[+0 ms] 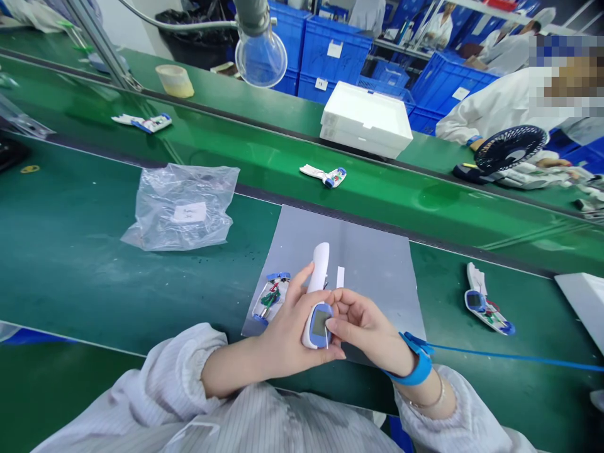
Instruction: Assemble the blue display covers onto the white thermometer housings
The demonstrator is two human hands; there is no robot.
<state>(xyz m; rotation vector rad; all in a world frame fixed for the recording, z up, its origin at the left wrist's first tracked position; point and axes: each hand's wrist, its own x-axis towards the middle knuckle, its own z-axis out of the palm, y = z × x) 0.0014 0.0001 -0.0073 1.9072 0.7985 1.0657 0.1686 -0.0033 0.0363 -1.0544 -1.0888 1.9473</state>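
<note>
White and blue, the handheld device [320, 322] is over the grey mat [382, 270], gripped by the curled left hand [291, 324]; the right hand [365, 324] is pinched at its screen, any hold unclear. An opened housing [270, 299] lies on the mat's left part.

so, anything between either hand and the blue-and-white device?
Nothing visible: the left hand holds the device, and the right hand is at its screen. A thin white sliver shows below the right thumb; can't tell what it is.
</note>
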